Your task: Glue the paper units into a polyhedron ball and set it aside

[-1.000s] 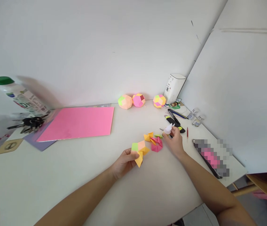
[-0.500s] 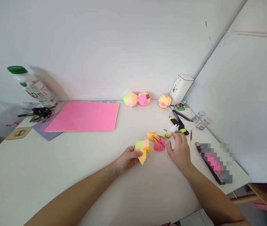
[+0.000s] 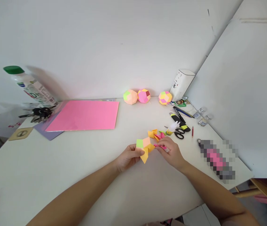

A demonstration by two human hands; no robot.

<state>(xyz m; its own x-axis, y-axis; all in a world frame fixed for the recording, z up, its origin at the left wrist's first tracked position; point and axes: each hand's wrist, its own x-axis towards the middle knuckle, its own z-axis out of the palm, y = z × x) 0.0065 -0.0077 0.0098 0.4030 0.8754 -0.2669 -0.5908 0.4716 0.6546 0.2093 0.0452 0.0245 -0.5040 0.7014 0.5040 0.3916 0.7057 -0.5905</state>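
Currently | paper model: in left hand | pink piece: in right hand

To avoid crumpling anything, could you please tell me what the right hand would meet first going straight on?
The right hand, pinching pink paper, would probably meet the folded paper in the left hand first, though depth is unclear.

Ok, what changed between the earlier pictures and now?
The right hand has let go of the small white bottle, moved left toward the left hand and taken hold of a pink paper piece. The left hand still holds the folded paper; the paper balls stay by the wall.
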